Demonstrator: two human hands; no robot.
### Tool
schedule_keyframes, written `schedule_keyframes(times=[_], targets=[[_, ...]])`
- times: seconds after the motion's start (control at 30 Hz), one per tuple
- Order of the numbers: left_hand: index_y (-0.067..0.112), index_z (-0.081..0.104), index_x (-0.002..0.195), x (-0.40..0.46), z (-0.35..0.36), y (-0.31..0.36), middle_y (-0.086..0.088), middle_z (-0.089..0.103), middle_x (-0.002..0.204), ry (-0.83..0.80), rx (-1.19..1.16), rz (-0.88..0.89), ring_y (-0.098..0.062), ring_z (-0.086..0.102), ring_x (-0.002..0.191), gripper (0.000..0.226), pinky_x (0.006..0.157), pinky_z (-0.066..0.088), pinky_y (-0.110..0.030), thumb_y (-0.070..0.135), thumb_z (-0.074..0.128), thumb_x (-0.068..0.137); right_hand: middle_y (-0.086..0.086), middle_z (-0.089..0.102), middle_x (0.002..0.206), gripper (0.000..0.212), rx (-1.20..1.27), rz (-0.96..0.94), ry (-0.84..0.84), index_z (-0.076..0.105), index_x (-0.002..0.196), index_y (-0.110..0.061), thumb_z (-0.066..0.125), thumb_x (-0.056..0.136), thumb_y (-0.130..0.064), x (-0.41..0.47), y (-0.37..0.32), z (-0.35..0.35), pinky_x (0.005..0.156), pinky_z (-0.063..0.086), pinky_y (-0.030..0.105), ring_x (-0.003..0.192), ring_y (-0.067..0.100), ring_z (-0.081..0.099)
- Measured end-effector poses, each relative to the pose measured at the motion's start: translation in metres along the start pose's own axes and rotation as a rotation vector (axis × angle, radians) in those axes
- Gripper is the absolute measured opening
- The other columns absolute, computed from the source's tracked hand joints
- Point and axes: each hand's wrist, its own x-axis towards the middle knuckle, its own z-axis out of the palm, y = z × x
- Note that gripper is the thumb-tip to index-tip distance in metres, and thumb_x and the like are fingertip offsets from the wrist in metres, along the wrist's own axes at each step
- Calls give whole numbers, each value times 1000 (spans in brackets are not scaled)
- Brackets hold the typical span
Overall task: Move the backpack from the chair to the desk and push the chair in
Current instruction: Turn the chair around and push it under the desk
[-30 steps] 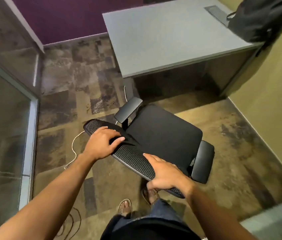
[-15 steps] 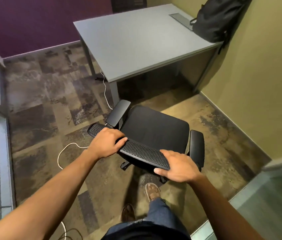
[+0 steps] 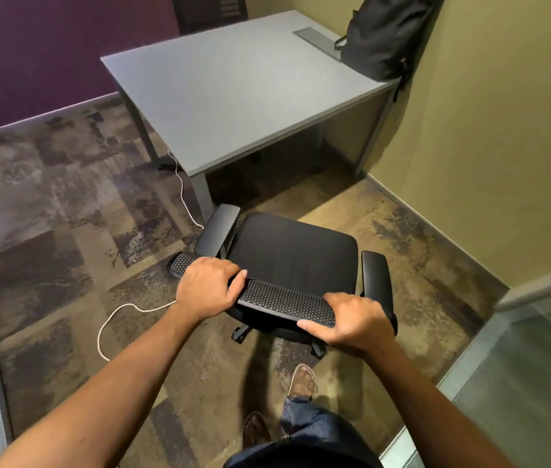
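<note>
On patchy carpet, both hands' grip closed on the chair (image 3: 296,256) backrest (image 3: 281,298), I risk snagging the cable (image 3: 179,187) at the bench (image 3: 233,96) leg.

Left grip (image 3: 207,288) and right grip (image 3: 355,320) both clamped on the mesh top edge of the chair (image 3: 296,253) backrest, left near its left end, right at its right end. Seat ahead of both grips, armrests flanking it. Table (image 3: 233,96) further ahead, chair not under it. Backpack (image 3: 384,35) upright on table's far right corner, against the wall, well ahead of right grip. White cable (image 3: 132,307) on floor, left of left grip.
</note>
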Motion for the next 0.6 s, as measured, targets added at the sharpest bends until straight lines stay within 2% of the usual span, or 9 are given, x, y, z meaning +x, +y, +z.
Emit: schedule_keyframes(times=[0.37, 0.47, 0.6], targets=[[18, 69, 78, 53, 13, 14, -2, 71, 78, -39, -18, -92, -28, 66, 79, 53, 78, 45, -37, 48, 31, 97, -4, 68, 90, 82, 11, -35, 66, 57, 89, -26, 20, 69, -97, 50, 49, -4, 67, 42, 33, 88, 18, 67], [16, 68, 77, 69, 19, 20, -4, 70, 79, -44, -22, -137, -29, 65, 81, 55, 78, 44, -38, 49, 28, 96, -5, 66, 85, 83, 36, -54, 72, 55, 84, -27, 17, 67, -99, 68, 68, -5, 62, 36, 32, 83, 19, 66], [17, 67, 74, 95, 23, 29, -3, 70, 78, -34, -20, -199, -30, 65, 79, 51, 74, 44, -38, 47, 32, 96, -5, 66, 85, 82, 45, -87, 93, 51, 80, -27, 16, 67, -100, 93, 94, -8, 62, 34, 32, 83, 21, 65]])
